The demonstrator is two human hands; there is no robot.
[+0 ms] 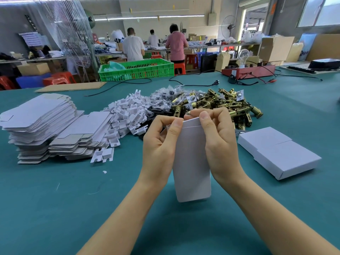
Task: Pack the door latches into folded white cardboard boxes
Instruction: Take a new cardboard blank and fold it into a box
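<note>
I hold a white cardboard box (pixel 191 162) upright above the teal table (pixel 55 199), in the middle of the view. My left hand (pixel 160 146) grips its left side, thumb at the top edge. My right hand (pixel 219 144) grips its right side, thumb and fingers pinching the top flap. Behind the hands lies a heap of brass door latches (pixel 226 105). Two closed white boxes (pixel 277 151) lie side by side to the right. What the held box contains is hidden.
Stacks of flat unfolded box blanks (pixel 42 126) stand at the left, with a pile of white inserts (pixel 125 115) and small plastic bags (pixel 165 98) beside them. Cables, a red tester unit (pixel 248 70) and a green crate (pixel 139 69) lie further back. People work at far benches.
</note>
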